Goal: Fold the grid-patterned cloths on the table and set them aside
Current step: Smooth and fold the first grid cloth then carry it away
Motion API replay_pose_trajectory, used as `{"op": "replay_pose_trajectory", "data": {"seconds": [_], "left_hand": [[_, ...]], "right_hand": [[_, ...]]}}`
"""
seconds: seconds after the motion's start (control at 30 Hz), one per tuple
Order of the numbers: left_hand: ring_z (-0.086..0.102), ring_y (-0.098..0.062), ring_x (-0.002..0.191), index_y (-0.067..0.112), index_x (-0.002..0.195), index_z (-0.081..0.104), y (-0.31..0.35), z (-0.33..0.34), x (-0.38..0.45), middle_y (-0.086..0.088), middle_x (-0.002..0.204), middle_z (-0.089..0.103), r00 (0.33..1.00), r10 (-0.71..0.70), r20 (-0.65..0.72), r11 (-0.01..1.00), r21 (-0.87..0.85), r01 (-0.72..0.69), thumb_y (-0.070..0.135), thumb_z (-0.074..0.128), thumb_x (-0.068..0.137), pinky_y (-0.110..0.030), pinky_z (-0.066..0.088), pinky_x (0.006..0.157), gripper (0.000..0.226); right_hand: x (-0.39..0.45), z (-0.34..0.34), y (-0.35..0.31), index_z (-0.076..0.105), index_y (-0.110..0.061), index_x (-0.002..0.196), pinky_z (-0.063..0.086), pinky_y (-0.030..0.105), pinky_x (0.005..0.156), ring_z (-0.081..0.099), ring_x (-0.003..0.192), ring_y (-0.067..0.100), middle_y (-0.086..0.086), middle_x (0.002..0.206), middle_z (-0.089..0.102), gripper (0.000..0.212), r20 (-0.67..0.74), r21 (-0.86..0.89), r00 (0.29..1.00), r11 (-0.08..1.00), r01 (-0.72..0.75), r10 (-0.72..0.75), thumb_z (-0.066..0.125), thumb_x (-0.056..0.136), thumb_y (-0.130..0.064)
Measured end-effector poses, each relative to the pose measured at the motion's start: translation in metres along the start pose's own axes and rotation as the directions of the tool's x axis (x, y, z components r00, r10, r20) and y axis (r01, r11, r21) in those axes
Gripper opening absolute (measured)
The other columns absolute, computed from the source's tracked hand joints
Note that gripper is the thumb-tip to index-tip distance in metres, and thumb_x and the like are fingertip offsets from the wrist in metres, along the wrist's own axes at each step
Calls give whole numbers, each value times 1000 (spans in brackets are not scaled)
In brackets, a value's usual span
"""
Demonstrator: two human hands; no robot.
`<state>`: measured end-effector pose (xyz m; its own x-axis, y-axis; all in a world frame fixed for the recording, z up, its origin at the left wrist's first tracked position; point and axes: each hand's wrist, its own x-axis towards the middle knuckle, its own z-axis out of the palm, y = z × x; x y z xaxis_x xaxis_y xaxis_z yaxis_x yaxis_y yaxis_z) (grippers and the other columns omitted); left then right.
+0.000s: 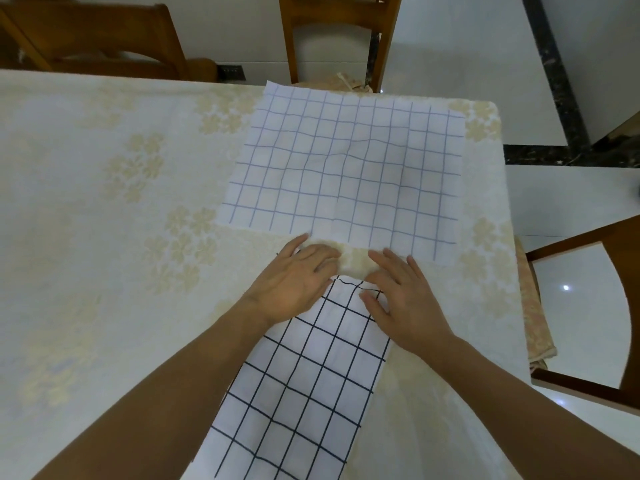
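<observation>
A white cloth with a dark, bold grid (304,382) lies as a long folded strip on the table, running from the near edge toward the middle. My left hand (294,282) rests flat on its far left corner, fingers spread. My right hand (401,299) presses flat on its far right corner. Beyond the hands, a second white cloth with a thin blue grid (346,168) lies spread flat, reaching the table's far edge. Neither hand touches it.
The table wears a cream tablecloth with pale flower prints (121,202). Wooden chairs stand at the far left (104,39), far middle (332,36) and right (588,306). The table's right edge runs close beside the cloths. White tiled floor lies beyond.
</observation>
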<state>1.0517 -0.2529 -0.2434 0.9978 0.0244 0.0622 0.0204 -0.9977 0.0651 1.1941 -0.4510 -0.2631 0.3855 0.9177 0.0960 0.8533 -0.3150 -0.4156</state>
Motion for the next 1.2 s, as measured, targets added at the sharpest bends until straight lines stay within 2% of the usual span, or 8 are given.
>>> {"op": "replay_pose_trajectory", "data": {"seconds": [0.1,0.27,0.43,0.63,0.73,0.83,1.0,1.2], "left_hand": [[59,-21,121,12,115,64,0,-6,-3,-6,127,64,998,35,-57,998,44,-33,21,50,99,-50,27,118,23],[58,-25,125,12,105,64,-4,-20,-14,-7,126,67,994,84,-66,991,112,-76,19,51,98,-51,25,119,17],[57,-26,128,12,106,61,15,-43,-37,-6,127,67,999,22,-49,988,155,-14,19,54,97,-50,30,117,13],[59,-28,124,12,104,60,62,-88,-85,-7,126,68,996,-81,21,980,185,76,22,40,93,-48,40,111,24],[60,-28,123,13,107,53,79,-107,-115,-8,126,67,993,-115,24,972,207,108,23,58,88,-47,43,109,21],[61,-29,121,11,107,57,95,-125,-141,-10,125,68,979,-197,45,966,181,186,21,79,77,-46,47,105,39],[64,-29,118,5,113,65,109,-137,-188,-10,124,69,971,-219,92,969,140,206,22,84,71,-42,51,100,49],[66,-28,114,7,114,66,106,-137,-249,-9,122,69,978,-173,118,982,92,163,20,88,57,-40,53,96,63]], "right_hand": [[5,1,2,69,-21,110,25,55,119,36,144,27,6,147,52,38,29,68,999,997,-32,30,43,97,-44],[4,-2,-4,74,-24,109,26,52,120,43,141,25,3,141,58,37,7,21,999,998,54,-54,43,98,-42],[-11,-18,-23,77,-23,102,30,50,118,51,134,26,2,134,64,31,-128,40,976,982,185,-178,49,98,-35],[-51,-41,-62,76,-22,107,41,49,111,53,133,26,2,131,67,20,-194,66,929,941,333,-315,61,96,-26],[-77,-47,-89,77,-20,106,47,47,106,58,128,27,2,125,70,19,-225,34,902,922,386,-369,63,94,-24],[-100,-49,-115,76,-19,107,53,42,97,60,124,28,2,123,70,21,-238,-23,886,914,405,-398,61,94,-24],[-139,-41,-163,74,-20,110,61,38,70,67,114,27,1,121,72,27,-202,-86,903,926,368,-378,71,84,-17],[-187,-28,-236,74,-20,109,60,36,79,70,107,25,-1,117,72,35,-180,-137,924,939,315,-336,78,75,-17]]}}
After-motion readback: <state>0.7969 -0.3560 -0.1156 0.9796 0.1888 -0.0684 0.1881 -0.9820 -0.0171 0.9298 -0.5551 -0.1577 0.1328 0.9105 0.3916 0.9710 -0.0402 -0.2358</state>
